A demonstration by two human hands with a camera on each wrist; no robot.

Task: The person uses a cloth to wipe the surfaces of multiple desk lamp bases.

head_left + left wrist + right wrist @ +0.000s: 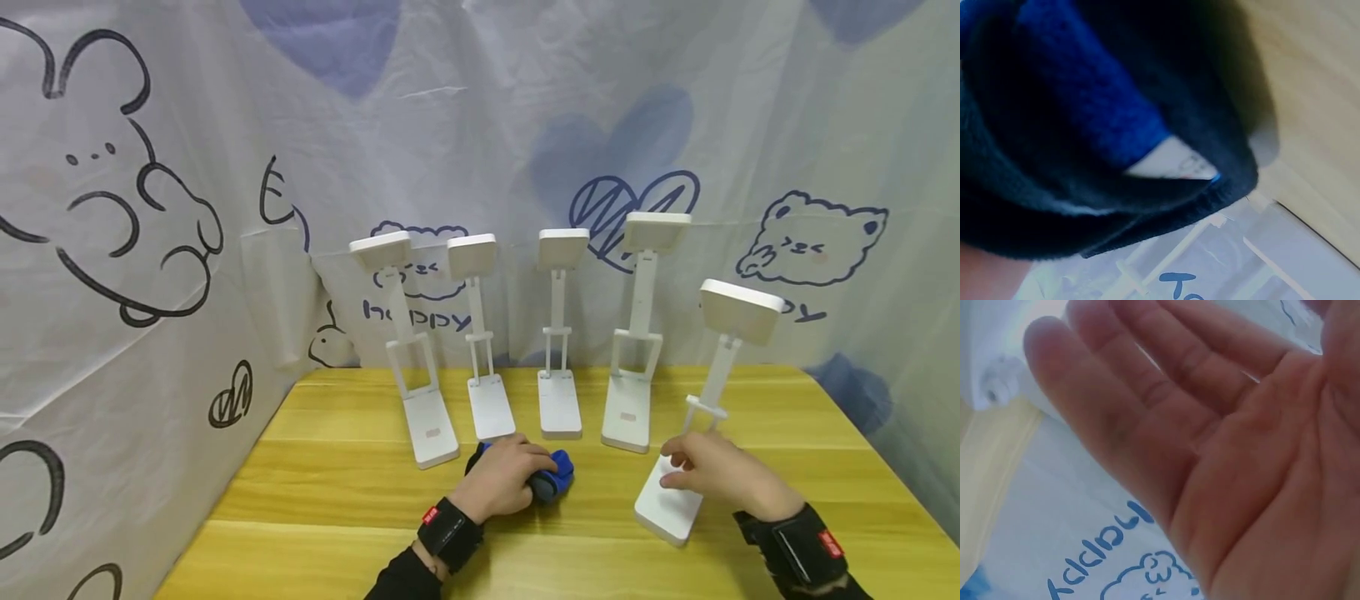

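Observation:
My left hand (504, 477) grips a bundle of black and blue cloth (550, 479) on the table, fingers curled over its top. Up close in the left wrist view, the cloth (1094, 94) looks rolled or folded, with a fuzzy blue inner side and a white label (1175, 161). My right hand (723, 471) is over the base of the nearest white desk lamp (670, 504), with its fingertips close above it. In the right wrist view the fingers (1110, 419) are extended and the palm holds nothing. That lamp's head (741, 311) rises beyond the hand.
Several more white desk lamps stand in a row behind the hands, among them one at the left (431, 427), one in the middle (559, 406) and one at the right (627, 412). A printed curtain (465, 108) hangs around the wooden table (330, 475).

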